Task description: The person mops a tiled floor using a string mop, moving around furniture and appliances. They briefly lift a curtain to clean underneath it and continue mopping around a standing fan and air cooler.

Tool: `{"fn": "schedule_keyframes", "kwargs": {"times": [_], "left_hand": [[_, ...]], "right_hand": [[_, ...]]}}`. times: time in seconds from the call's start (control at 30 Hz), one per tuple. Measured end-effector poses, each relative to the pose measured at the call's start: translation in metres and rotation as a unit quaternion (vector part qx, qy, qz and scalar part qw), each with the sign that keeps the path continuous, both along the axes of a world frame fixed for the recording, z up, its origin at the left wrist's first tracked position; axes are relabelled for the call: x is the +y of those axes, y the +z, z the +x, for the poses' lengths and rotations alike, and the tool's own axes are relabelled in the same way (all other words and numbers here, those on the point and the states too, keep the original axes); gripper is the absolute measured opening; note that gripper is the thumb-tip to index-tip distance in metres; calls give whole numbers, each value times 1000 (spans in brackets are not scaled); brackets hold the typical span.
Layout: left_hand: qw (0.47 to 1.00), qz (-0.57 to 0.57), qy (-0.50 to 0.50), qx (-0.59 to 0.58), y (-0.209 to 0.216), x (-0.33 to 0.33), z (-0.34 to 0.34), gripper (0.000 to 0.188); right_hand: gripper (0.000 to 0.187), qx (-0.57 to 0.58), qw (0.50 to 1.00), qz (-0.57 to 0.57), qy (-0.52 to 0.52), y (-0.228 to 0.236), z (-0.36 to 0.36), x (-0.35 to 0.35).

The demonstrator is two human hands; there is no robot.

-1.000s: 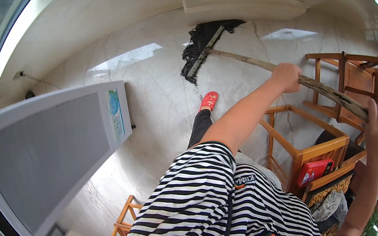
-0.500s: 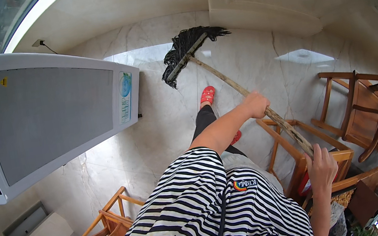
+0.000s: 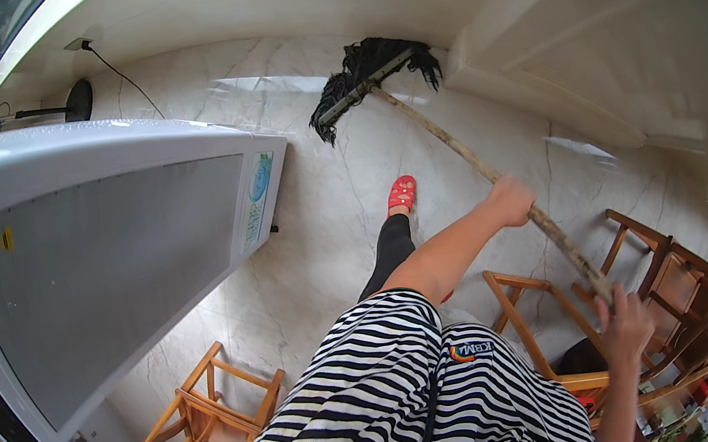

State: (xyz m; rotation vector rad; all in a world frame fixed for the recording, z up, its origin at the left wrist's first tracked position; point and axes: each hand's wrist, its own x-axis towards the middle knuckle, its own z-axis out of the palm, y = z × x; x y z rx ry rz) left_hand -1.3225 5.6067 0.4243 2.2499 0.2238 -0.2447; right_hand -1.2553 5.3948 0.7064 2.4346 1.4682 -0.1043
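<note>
A mop with black strands (image 3: 373,74) lies against the pale marble floor, close to the foot of the far wall. Its wooden handle (image 3: 454,144) slants back toward me on the right. My left hand (image 3: 512,201) reaches across my body and is wrapped round the middle of that handle. Nearer its upper end, my right hand (image 3: 626,324) grips the same handle. Below the mop head, my foot in a red shoe (image 3: 402,194) stands on the floor.
To the left is a large white and grey appliance (image 3: 106,265), with a black cord (image 3: 122,77) plugged in behind it. Wooden chairs stand at the lower left (image 3: 209,417) and right (image 3: 681,277). A wall corner (image 3: 457,61) juts out beside the mop head.
The mop head now lies nearer the jutting wall corner. Both hands keep their hold on the handle and sit a little farther right in view. The whole view has shifted and tilted.
</note>
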Motion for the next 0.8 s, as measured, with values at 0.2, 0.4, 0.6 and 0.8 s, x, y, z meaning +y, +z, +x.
{"fn": "schedule_keyframes", "kwargs": {"times": [0.2, 0.4, 0.6, 0.8], "left_hand": [[994, -16, 110, -26, 9, 36, 45, 14], [983, 10, 171, -68, 11, 36, 36, 13], [996, 19, 81, -42, 40, 3, 77, 16], [995, -55, 20, -75, 108, 7, 103, 15]], "right_hand": [[42, -23, 987, 48, 149, 10, 91, 68], [41, -3, 979, 72, 189, 18, 106, 77], [37, -40, 987, 29, 153, 56, 120, 44], [38, -64, 995, -3, 75, 136, 100, 58]]}}
